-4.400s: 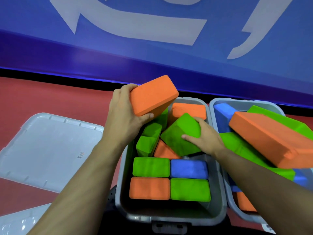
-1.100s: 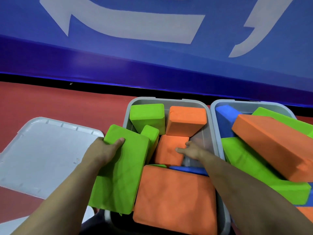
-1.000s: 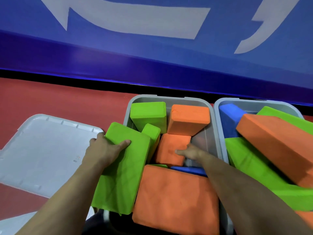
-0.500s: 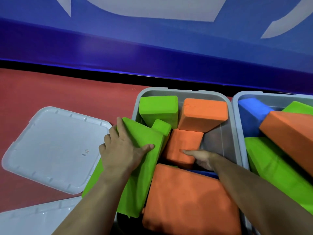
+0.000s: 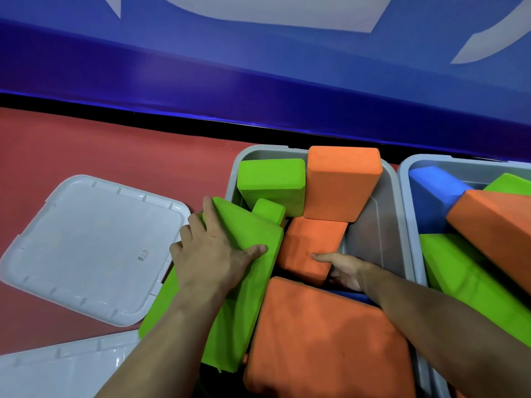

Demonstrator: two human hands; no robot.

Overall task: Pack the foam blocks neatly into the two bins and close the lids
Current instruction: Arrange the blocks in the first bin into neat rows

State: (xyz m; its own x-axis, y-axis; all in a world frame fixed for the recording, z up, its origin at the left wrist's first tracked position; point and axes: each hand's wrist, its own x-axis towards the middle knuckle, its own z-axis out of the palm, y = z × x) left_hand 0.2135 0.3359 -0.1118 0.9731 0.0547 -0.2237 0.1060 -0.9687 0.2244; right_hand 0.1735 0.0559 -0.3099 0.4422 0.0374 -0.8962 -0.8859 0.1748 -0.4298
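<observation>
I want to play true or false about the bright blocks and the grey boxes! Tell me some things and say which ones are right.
1. The left hand holds a big green block. True.
2. The right hand holds a blue block. False: it touches a small orange block inside the left bin.
3. Both lids are closed on the bins. False: one lid lies open on the red floor, and another lid lies nearer the camera.
4. The right bin has blue, green and orange blocks in it. True.
5. A large orange block lies at the near end of the left bin. True.
</observation>
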